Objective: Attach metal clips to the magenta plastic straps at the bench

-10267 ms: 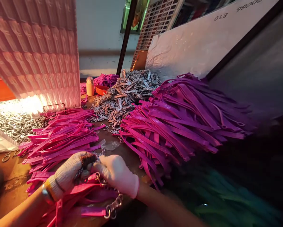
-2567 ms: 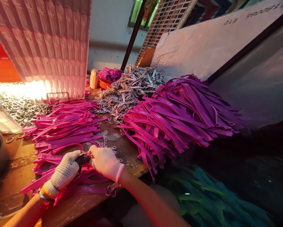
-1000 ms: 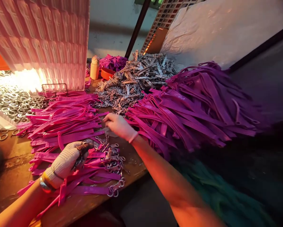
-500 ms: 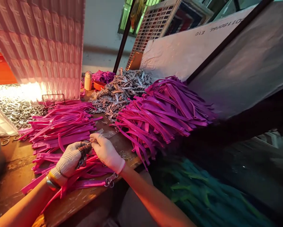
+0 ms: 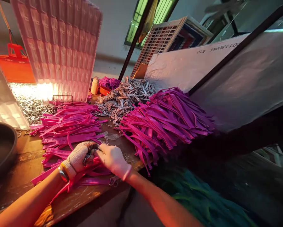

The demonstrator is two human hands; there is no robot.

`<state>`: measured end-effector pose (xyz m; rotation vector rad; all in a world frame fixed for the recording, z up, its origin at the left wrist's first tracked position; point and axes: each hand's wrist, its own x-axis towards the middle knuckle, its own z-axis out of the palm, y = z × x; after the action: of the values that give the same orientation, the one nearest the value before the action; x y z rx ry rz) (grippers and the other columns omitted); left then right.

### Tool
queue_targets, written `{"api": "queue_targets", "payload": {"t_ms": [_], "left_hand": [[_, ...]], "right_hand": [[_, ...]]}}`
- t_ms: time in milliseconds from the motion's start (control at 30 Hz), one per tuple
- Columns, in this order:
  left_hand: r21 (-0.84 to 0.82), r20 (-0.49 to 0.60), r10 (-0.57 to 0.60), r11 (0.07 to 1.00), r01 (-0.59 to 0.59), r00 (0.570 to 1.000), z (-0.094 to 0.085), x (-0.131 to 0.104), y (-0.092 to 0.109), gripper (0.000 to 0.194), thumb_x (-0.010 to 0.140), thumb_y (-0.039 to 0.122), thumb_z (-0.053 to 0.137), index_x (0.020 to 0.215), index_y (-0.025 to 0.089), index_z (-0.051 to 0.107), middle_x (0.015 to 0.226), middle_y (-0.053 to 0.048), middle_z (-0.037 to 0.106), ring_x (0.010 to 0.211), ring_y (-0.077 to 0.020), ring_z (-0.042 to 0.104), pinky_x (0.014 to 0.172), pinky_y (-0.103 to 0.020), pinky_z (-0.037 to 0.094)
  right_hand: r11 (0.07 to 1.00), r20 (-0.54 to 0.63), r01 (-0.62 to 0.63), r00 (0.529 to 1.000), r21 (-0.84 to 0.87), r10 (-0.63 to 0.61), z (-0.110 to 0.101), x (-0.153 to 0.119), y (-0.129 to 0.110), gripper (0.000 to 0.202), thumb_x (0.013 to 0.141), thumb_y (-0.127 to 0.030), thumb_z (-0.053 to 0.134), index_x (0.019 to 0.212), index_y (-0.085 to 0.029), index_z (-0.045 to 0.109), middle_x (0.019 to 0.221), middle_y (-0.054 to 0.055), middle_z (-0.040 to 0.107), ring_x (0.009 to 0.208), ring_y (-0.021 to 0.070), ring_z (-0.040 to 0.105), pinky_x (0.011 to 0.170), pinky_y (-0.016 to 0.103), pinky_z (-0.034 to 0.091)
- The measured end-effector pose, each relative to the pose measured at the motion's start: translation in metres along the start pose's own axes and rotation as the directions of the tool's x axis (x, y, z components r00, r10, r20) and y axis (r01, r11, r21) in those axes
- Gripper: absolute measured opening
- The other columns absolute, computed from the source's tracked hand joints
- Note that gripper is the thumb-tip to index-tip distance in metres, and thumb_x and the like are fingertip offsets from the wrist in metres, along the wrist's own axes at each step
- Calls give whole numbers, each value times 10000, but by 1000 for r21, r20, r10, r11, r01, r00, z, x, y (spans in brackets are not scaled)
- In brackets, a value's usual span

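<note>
Obs.: our L hand (image 5: 80,157), in a dotted knit glove, is curled round a dark tool (image 5: 89,153); its tip is hidden, so we can't tell what it bites. Our R hand (image 5: 114,160), in a pale glove, meets it at approx. 3 o'clock, thumb & fingertips pinched tog. at the tool's end; we can't ID any pc. betw. them. Both are over the near edge of the wooden table (image 5: 25,167), above loose pink straps (image 5: 94,181), some w/ metal links (image 5: 113,180) at the R ends. Rel. to hands, we log: strap stack (image 5: 70,126) at 11 o'clock; ring heap (image 5: 36,108) at 10; black bowl (image 5: 2,148) at 9; bottle (image 5: 94,85) & red dish (image 5: 105,90) nr 12; chain heap (image 5: 126,97) at 1; lg. strap pile (image 5: 165,118) at 2; green items (image 5: 203,198), blurred, at 4.
</note>
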<state>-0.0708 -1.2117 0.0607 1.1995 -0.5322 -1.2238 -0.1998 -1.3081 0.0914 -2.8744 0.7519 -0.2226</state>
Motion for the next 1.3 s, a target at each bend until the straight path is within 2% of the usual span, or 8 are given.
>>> {"api": "queue_targets", "payload": {"t_ms": [167,300,433,633,767,867,1067,1300], "left_hand": [[197,-120,98,978,-73,988,-29,6,19,344,650,410,840,735,122,673,484,30,516,374,-75,391,363,-202,265],[358,-288,313,912,-201,905,-61,2,42,293,659,368,791,762,106,707,562,0,596,426,-67,408,404,-192,270],[524,-325,347,840,-137,880,-75,-12,49,315,707,324,664,927,116,749,569,-8,617,415,-102,412,425,-218,302],[934,-186,429,356,24,884,-76,-29,25,123,715,168,634,738,206,748,689,-59,698,632,-198,592,625,-274,379],[920,-233,426,388,56,875,-77,-43,14,106,715,183,656,718,223,754,647,-60,687,616,-214,590,611,-281,367],[808,-267,431,588,-44,862,-75,-52,14,131,733,249,679,812,218,778,719,-61,727,651,-209,621,604,-264,422],[134,-216,59,991,-30,975,-61,-59,10,465,745,533,726,948,114,725,613,-48,653,370,-64,318,365,-199,237],[-499,-209,-119,867,-1,971,-48,-55,1,155,860,225,698,968,136,632,853,-61,709,421,-9,322,380,-121,232]], "right_hand": [[920,-82,-167,975,354,208,8,-13,25,339,1014,-421,461,821,-214,648,726,9,682,660,151,569,607,251,315],[843,-120,-133,967,522,227,2,-15,43,329,1017,-394,422,878,-210,656,784,0,688,705,148,569,668,232,387],[904,-49,-103,990,416,135,-6,2,33,349,1037,-367,384,921,-213,675,872,6,714,808,144,609,735,219,417],[965,77,-106,993,240,89,10,65,3,304,986,-419,506,929,-233,741,1055,53,753,972,187,654,822,255,423],[963,112,-196,978,183,177,35,99,-3,331,974,-440,495,1005,-238,755,1076,87,753,1000,220,666,831,291,436],[947,105,-254,966,198,238,48,110,-2,323,971,-413,487,998,-234,755,1065,87,752,985,213,661,811,283,431],[882,81,-277,960,382,267,33,103,-3,352,962,-374,446,838,-182,714,858,50,723,761,163,584,656,243,388],[633,-32,-57,991,772,128,-22,3,-25,358,936,-543,504,858,-228,654,815,14,626,766,178,553,715,267,470]]}}
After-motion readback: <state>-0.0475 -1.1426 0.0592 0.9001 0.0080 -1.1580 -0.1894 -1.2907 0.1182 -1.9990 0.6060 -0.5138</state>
